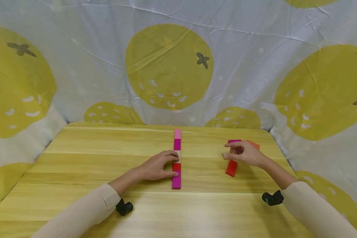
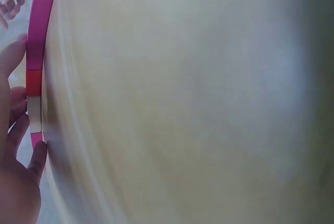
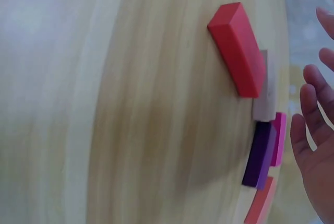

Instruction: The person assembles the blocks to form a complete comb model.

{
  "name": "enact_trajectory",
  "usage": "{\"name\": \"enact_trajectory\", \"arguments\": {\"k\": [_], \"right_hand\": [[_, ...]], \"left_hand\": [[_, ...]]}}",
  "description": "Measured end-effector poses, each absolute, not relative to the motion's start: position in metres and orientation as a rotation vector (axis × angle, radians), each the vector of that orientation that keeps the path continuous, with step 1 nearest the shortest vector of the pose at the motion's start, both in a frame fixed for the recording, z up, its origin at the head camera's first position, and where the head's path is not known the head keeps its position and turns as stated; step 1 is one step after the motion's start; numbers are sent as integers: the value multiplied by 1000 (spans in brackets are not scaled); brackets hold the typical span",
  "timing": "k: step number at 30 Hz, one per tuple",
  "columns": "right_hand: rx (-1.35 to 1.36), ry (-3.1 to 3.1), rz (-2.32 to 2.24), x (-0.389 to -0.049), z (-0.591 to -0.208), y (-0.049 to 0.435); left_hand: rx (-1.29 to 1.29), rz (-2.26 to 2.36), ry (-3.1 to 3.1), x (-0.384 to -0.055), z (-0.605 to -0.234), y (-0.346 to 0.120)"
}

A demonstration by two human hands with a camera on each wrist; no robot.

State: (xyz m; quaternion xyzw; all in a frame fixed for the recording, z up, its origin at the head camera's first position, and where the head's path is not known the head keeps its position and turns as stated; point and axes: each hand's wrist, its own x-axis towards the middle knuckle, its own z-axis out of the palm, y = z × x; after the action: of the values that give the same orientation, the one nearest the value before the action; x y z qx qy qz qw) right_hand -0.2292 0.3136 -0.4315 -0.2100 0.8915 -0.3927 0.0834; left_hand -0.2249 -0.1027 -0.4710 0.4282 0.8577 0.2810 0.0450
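A straight row of flat blocks lies on the table: light pink (image 1: 178, 134), magenta (image 1: 177, 144), plain wood (image 2: 34, 113), red (image 1: 177, 167) and a nearer magenta block (image 1: 176, 182). My left hand (image 1: 156, 166) rests along the row's left side, its thumb at the nearer magenta block and its fingers by the plain wood one. To the right, my right hand (image 1: 247, 153) hovers over loose blocks, fingers loosely bent and apart from them in the right wrist view. Below it are a red block (image 3: 237, 51), a plain wood block (image 3: 265, 91) and a purple block (image 3: 259, 156).
Beside the purple block lie another magenta block (image 3: 279, 139) and an orange block (image 3: 260, 203). The wooden table (image 1: 77, 158) ends at a cloth backdrop (image 1: 244, 66) with yellow fruit shapes. A black device (image 1: 124, 207) sits by the left sleeve, another (image 1: 273, 198) by the right.
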Motion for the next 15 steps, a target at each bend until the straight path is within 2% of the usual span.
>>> {"name": "enact_trajectory", "arguments": {"k": [15], "right_hand": [[-576,2697,-1146,-195,-450,341]], "left_hand": [[1243,864,2595,-227,-469,-102]]}}
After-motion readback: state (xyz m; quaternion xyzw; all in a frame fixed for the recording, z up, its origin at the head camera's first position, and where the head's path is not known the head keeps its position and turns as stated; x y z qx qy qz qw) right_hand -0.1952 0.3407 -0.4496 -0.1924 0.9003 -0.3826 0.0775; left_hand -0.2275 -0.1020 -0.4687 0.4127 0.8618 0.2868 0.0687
